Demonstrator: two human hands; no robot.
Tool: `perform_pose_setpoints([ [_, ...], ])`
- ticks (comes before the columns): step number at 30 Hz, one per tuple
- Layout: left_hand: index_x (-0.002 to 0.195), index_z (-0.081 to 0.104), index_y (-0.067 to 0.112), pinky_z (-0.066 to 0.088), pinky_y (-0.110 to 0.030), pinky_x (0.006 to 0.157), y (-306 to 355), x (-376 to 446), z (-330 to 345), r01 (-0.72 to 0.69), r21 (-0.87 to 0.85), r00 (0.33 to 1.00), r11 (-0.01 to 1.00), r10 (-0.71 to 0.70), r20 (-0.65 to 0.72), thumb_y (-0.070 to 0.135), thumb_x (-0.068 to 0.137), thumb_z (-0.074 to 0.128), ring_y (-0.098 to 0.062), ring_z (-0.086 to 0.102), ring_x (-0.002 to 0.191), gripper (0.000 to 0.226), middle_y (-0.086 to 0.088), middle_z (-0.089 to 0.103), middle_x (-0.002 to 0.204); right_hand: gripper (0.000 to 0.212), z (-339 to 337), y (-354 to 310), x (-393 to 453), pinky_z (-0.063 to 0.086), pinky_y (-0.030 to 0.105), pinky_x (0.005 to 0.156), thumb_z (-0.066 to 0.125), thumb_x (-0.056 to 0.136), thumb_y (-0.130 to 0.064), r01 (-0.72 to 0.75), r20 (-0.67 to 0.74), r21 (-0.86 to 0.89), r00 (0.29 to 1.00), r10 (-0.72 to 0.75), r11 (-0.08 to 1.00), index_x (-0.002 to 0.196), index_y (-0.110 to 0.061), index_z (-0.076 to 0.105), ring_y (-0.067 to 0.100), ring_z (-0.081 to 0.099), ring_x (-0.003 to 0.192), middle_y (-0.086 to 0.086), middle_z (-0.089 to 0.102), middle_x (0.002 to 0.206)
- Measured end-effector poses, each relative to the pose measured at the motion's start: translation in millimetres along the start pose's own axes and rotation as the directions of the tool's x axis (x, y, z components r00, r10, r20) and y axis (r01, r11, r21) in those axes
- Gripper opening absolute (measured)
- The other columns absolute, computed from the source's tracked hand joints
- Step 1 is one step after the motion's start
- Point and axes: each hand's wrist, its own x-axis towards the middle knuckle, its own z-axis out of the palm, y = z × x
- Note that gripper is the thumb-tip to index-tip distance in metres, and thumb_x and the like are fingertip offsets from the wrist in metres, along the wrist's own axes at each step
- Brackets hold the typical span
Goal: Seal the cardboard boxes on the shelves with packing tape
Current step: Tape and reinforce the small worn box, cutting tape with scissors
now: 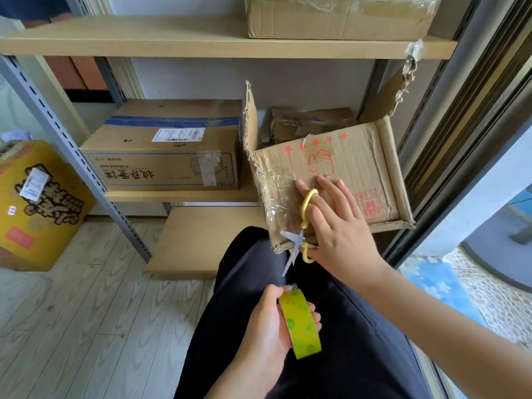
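Nearest to me, over my dark trousers (331,326), my left hand (267,323) is curled round the roll of packing tape (300,323), thumb on top by the loose end and fingers wrapped under its yellow-green side. Just beyond those fingers, the blades of the yellow-handled scissors (299,234) stand apart, the lower tip pointing down toward the roll without touching it. My right hand (336,226) carries the scissors with fingers through the loops, and my straight fingertips (324,181) press flat on the closed flap of the open cardboard box (359,174), which tilts toward me. Clear tape lies crinkled on the cardboard to the left of my fingertips; red stars and a red stamp are printed past and to the right of them. Two flaps stand up at its far side, the right one torn. Farther left, a sealed box with a blue band (169,148) sits on the lower shelf (178,195). Beyond, crumpled cardboard lies at the back, and another box (339,15) rests on the upper shelf (172,38). Left, on the floor, stands a yellow box (34,203).
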Motion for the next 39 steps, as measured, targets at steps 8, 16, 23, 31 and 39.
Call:
perform_pose_setpoints([
  [8, 0.084, 0.061, 0.004, 0.053, -0.039, 0.061, 24, 7, 10, -0.086, -0.06, 0.995, 0.994, 0.083, -0.048, 0.022, 0.1, 0.044, -0.026, 0.056, 0.05, 0.03, -0.014, 0.058, 0.061, 0.046, -4, -3, 34, 0.028, 0.06, 0.115, 0.066, 0.072, -0.018, -0.112, -0.03, -0.139, 0.994, 0.109, 0.984, 0.114, -0.003, 0.053, 0.043, 0.038, 0.139, 0.008, 0.049, 0.148],
  [16, 0.1, 0.056, 0.0, 0.056, -0.036, 0.055, 61, 20, 22, -0.323, 0.016, 0.945, 0.946, 0.324, -0.041, 0.013, 0.1, 0.051, -0.025, 0.06, 0.053, 0.014, -0.015, 0.061, 0.066, 0.085, -7, 3, 47, 0.036, 0.057, 0.112, 0.093, 0.055, -0.033, -0.138, 0.111, -0.137, 0.982, 0.153, 0.981, 0.123, -0.004, 0.052, 0.044, 0.039, 0.139, 0.01, 0.055, 0.14],
  [23, 0.094, 0.064, 0.01, 0.057, -0.036, 0.066, 69, 21, 35, -0.557, 0.173, 0.826, 0.812, 0.564, 0.012, 0.003, 0.093, 0.064, -0.028, 0.072, 0.068, 0.007, -0.015, 0.073, 0.08, 0.043, -44, 27, 35, 0.041, 0.031, 0.103, 0.063, 0.074, -0.045, -0.26, 0.182, 0.485, 0.964, 0.194, 0.835, 0.109, -0.023, 0.053, 0.008, 0.05, 0.122, -0.014, 0.056, 0.116],
  [31, 0.109, 0.051, 0.004, 0.056, -0.028, 0.05, 70, 27, 17, -0.5, 0.207, 0.859, 0.841, 0.512, -0.003, 0.003, 0.092, 0.065, -0.03, 0.075, 0.07, 0.022, -0.018, 0.076, 0.092, 0.06, -77, 97, -9, 0.059, 0.036, 0.073, 0.077, 0.061, -0.062, -0.738, 0.359, 0.653, 0.499, 0.789, 0.17, 0.1, -0.022, 0.055, 0.016, 0.068, 0.096, 0.0, 0.068, 0.104],
  [39, 0.106, 0.055, 0.001, 0.049, -0.027, 0.044, 84, -39, -17, -0.493, 0.339, 0.848, 0.801, 0.529, -0.017, 0.014, 0.096, 0.061, -0.032, 0.072, 0.059, 0.017, -0.02, 0.075, 0.084, 0.044, -47, 92, -35, 0.062, 0.042, 0.069, 0.08, 0.074, -0.052, -0.772, 0.478, 0.635, 0.426, 0.768, 0.034, 0.098, -0.019, 0.061, 0.018, 0.072, 0.089, 0.002, 0.071, 0.096],
])
